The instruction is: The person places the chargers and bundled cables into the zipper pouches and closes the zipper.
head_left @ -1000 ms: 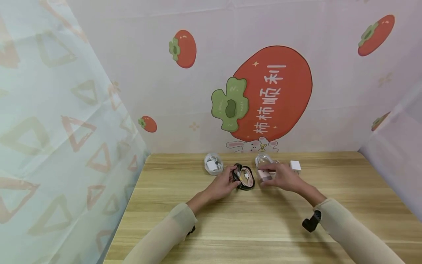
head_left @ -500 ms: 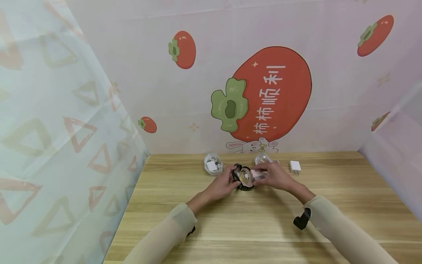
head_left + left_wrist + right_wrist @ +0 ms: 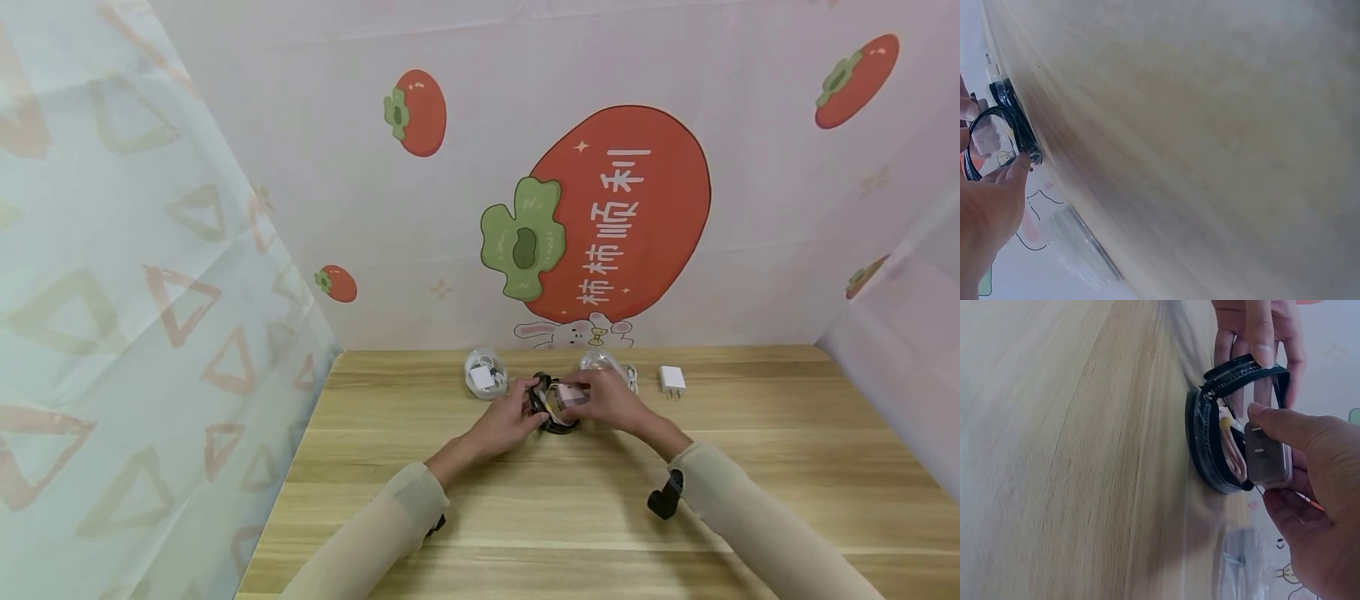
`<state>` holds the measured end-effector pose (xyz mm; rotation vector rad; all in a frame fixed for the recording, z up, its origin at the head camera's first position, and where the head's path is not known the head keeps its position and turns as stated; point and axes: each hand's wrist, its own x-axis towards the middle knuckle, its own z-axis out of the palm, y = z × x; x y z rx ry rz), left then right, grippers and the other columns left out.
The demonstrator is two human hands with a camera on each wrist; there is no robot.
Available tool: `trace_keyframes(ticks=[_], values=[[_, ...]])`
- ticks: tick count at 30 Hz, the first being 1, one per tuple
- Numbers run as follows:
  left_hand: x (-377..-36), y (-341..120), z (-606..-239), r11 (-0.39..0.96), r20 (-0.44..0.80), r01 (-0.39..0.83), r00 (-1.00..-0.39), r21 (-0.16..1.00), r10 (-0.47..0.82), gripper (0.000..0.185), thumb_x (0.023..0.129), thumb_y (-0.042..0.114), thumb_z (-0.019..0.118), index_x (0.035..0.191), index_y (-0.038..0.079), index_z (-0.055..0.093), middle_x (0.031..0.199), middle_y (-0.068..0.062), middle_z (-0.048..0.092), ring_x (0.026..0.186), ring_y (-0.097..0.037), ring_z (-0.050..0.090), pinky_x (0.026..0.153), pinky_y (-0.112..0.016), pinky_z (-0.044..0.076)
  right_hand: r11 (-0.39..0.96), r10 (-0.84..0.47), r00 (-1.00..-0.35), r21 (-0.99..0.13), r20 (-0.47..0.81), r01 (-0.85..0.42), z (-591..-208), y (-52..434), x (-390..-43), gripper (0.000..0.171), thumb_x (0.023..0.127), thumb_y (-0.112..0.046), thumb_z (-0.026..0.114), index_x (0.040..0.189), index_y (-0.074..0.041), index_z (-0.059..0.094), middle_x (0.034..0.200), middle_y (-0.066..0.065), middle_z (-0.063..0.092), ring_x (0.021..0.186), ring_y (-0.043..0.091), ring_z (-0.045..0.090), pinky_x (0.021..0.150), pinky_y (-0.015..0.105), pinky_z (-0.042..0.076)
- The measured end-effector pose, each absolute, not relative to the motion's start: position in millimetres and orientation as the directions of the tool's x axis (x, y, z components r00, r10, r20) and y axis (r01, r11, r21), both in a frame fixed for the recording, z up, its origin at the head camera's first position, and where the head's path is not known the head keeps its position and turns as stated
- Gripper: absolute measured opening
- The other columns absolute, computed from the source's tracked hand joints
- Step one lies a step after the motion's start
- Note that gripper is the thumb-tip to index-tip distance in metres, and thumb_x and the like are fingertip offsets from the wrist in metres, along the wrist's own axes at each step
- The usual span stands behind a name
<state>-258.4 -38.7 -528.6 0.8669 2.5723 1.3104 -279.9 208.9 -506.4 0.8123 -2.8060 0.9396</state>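
Holding small round black zippered pouch open on light wooden table: left hand fingers curled on zipper rim, lifting flap so mouth gapes toward other hand. Right hand pinches pale pink plug adapter between thumb and fingers, prongs facing out, right at pouch mouth, above coiled pink cable inside. Behind: clear pouch with white charger, second clear pouch, loose white plug.

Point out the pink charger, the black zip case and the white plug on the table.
pink charger point(image 3: 1266, 456), right wrist view, on its pronged face.
black zip case point(image 3: 1202, 447), right wrist view, on its side wall.
white plug point(image 3: 672, 380), head view, on its body.
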Motion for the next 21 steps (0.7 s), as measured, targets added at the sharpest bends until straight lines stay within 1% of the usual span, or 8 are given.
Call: trace_keyframes(ticks=[6,9,13,17,21], values=[[-257,-40,-527,0.446,0.133,0.423,-0.826,0.788,0.548,0.059,0.108,0.021,0.063,0.156,0.0,0.035,0.156,-0.024,0.052,0.139,-0.027,0.058,0.109,-0.031,0.051,0.695,-0.449,-0.859,-0.508,0.247,-0.509,-513,200,-283,0.052,0.075,-0.024,0.097,0.12,-0.005,0.079,0.101,0.006,0.078,0.084,0.014,0.066,0.071,0.035,0.056],[-256,-39,-527,0.445,0.125,0.414,-0.827,0.794,0.548,0.059,0.108,0.02,0.063,0.157,0.001,0.034,0.155,-0.024,0.053,0.138,-0.026,0.059,0.107,-0.029,0.052,0.703,-0.452,-0.851,-0.48,0.269,-0.525,-518,197,-284,0.052,0.073,-0.026,0.099,0.118,-0.006,0.08,0.101,0.006,0.079,0.084,0.014,0.067,0.072,0.034,0.057],[-256,-39,-527,0.45,0.122,0.414,-0.828,0.792,0.547,0.059,0.108,0.019,0.062,0.157,0.002,0.034,0.154,-0.024,0.054,0.137,-0.025,0.06,0.106,-0.029,0.053,0.701,-0.463,-0.836,-0.456,0.294,-0.548,-522,194,-285,0.05,0.073,-0.023,0.099,0.115,-0.005,0.08,0.101,0.006,0.079,0.086,0.014,0.069,0.073,0.035,0.058],[-256,-39,-527,0.449,0.123,0.414,-0.828,0.792,0.547,0.059,0.108,0.019,0.063,0.157,0.001,0.034,0.154,-0.023,0.054,0.138,-0.024,0.059,0.106,-0.027,0.052,0.688,-0.468,-0.831,-0.465,0.302,-0.557,-523,193,-285,0.047,0.073,-0.018,0.098,0.114,-0.003,0.08,0.1,0.007,0.079,0.085,0.016,0.07,0.072,0.036,0.059],[-257,-39,-528,0.447,0.116,0.405,-0.83,0.797,0.545,0.059,0.108,0.018,0.063,0.157,0.002,0.034,0.155,-0.023,0.053,0.139,-0.023,0.058,0.107,-0.026,0.051,0.691,-0.465,-0.836,-0.471,0.291,-0.548,-523,192,-285,0.047,0.075,-0.018,0.097,0.115,-0.003,0.08,0.1,0.007,0.079,0.085,0.016,0.069,0.072,0.036,0.058]])
